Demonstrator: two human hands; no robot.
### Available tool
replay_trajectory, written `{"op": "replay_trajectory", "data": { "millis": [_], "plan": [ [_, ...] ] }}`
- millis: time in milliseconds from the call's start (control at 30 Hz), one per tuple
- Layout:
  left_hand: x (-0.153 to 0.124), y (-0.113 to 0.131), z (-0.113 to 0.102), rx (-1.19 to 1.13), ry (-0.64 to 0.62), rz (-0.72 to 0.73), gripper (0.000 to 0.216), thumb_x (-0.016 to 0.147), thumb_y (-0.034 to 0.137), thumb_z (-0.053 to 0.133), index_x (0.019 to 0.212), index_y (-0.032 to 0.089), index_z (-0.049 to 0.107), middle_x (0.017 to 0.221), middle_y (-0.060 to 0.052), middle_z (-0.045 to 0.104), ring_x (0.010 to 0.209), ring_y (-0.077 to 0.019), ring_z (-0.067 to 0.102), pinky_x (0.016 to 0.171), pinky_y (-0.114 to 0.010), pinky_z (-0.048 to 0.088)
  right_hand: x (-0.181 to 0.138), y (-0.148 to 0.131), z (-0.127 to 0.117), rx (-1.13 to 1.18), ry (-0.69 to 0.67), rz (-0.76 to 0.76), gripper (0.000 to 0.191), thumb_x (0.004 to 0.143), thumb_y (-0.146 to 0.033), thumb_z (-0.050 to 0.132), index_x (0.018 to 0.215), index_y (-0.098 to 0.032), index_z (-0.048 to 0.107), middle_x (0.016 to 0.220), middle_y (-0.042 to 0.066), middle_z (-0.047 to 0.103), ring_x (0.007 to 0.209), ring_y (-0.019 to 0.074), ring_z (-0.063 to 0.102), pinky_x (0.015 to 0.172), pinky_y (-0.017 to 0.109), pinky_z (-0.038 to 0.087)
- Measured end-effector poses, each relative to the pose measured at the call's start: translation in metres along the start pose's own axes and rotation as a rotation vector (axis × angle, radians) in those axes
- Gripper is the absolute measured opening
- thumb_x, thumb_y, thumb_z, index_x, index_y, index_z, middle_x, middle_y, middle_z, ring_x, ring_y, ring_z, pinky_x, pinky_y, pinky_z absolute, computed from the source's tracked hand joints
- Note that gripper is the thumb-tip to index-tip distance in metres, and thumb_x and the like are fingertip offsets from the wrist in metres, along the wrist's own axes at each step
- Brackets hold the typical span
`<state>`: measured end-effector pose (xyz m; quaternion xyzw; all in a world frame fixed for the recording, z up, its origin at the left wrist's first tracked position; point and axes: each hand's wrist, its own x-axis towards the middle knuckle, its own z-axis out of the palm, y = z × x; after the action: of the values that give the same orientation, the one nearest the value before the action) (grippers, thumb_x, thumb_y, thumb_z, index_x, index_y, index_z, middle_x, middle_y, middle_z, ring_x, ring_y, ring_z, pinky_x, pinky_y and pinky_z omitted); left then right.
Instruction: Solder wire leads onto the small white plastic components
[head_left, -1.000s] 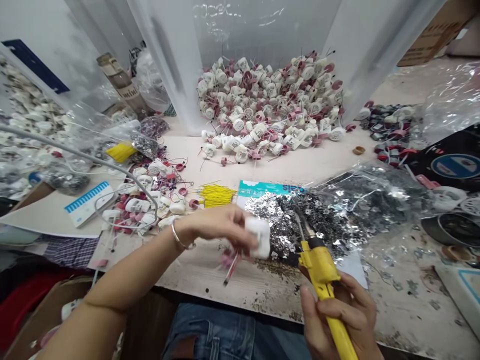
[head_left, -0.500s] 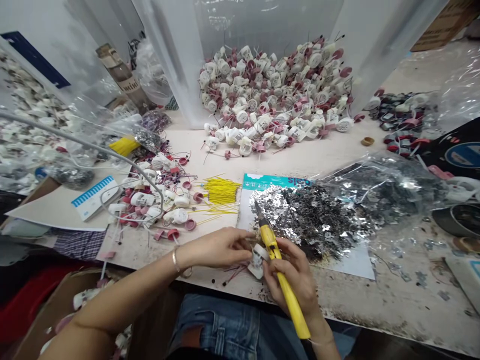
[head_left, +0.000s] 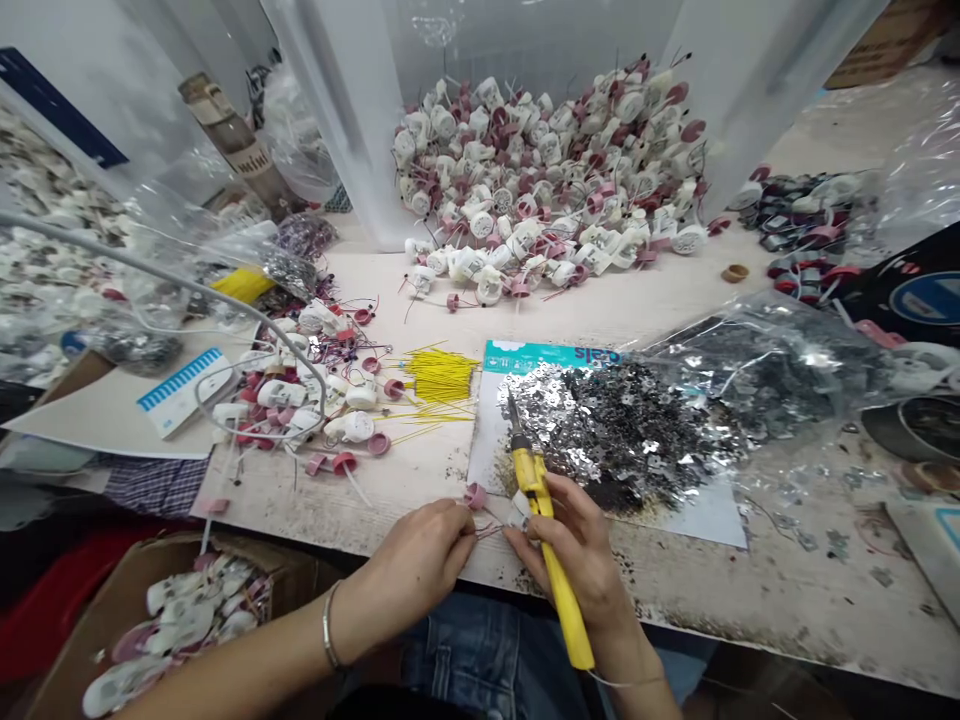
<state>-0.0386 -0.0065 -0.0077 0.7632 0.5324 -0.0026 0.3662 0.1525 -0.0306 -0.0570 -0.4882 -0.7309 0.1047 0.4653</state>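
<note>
The right hand [head_left: 581, 545] is wrapped round a yellow plastic pen-shaped tool with a dark metal tip [head_left: 562, 585]; its fingertips also appear to hold a small white plastic housing [head_left: 519, 510]. The left hand [head_left: 424, 548] has finger and thumb pinched at thin reddish wires [head_left: 489, 531], beside a pink plastic ring [head_left: 475, 495]. The hands are apart, the wires between them, above the near edge of the pale wooden table [head_left: 757, 625]. Beyond lie heaped silvery metal plates [head_left: 630, 435] and loose yellow wires [head_left: 441, 376]. This housing looks unfinished. Scattered white-and-pink parts [head_left: 281, 393] lie to the left; many similar pieces are piled at the back [head_left: 517, 190], though which are complete cannot be told.
</note>
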Motion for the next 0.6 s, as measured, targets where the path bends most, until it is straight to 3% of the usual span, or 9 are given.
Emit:
{"op": "replay_trajectory", "data": {
  "millis": [200,300,367,467,533,600],
  "plan": [
    [-0.006,-0.002,-0.008,-0.419,0.197,0.004,0.015,0.091,0.030,0.047,0.089,0.020,0.057,0.091,-0.006,0.067,0.091,-0.0193,0.061,0.085,-0.033,0.047,-0.002,0.001,-0.003,0.025,0.144,0.124,0.019,0.076,-0.011,0.068,0.078,-0.019,0.051,0.121,0.009,0.047,0.100,0.0164,0.063,0.074,0.027,0.060],
    [-0.002,0.002,-0.008,-0.753,0.118,-0.075,0.019,0.089,0.034,0.052,0.099,0.018,0.056,0.085,-0.005,0.069,0.084,-0.0177,0.064,0.080,-0.031,0.049,-0.002,-0.001,-0.003,-0.018,0.203,0.133,0.018,0.075,-0.010,0.069,0.076,-0.019,0.053,0.119,0.008,0.048,0.103,0.0169,0.061,0.075,0.027,0.060],
    [0.002,0.006,-0.007,-0.846,0.050,-0.077,0.023,0.087,0.033,0.053,0.105,0.018,0.056,0.084,-0.004,0.069,0.082,-0.0167,0.064,0.079,-0.030,0.049,-0.004,-0.006,-0.003,-0.029,0.236,0.150,0.018,0.073,-0.011,0.070,0.076,-0.019,0.054,0.118,0.007,0.049,0.105,0.0183,0.060,0.077,0.030,0.060],
    [0.003,0.013,-0.006,-0.671,0.036,-0.024,0.016,0.086,0.030,0.054,0.094,0.018,0.062,0.086,-0.004,0.069,0.084,-0.0172,0.062,0.080,-0.031,0.046,-0.008,-0.020,-0.001,0.167,0.289,0.282,0.024,0.072,-0.018,0.073,0.078,-0.020,0.050,0.122,0.008,0.047,0.106,0.0206,0.061,0.079,0.036,0.060],
    [0.002,0.016,-0.007,-0.481,0.063,0.016,0.012,0.086,0.028,0.056,0.085,0.019,0.065,0.083,-0.003,0.069,0.083,-0.0178,0.060,0.083,-0.033,0.043,-0.008,-0.031,0.002,0.310,0.298,0.389,0.024,0.074,-0.017,0.071,0.079,-0.020,0.048,0.123,0.008,0.046,0.105,0.0197,0.062,0.075,0.033,0.062],
    [0.002,0.017,-0.007,-0.323,0.081,0.059,0.011,0.087,0.025,0.056,0.083,0.020,0.066,0.080,-0.001,0.070,0.080,-0.0176,0.059,0.085,-0.035,0.038,-0.006,-0.038,0.003,0.309,0.283,0.405,0.022,0.076,-0.011,0.067,0.075,-0.021,0.047,0.119,0.007,0.051,0.104,0.0174,0.063,0.071,0.027,0.061]
  ]
}}
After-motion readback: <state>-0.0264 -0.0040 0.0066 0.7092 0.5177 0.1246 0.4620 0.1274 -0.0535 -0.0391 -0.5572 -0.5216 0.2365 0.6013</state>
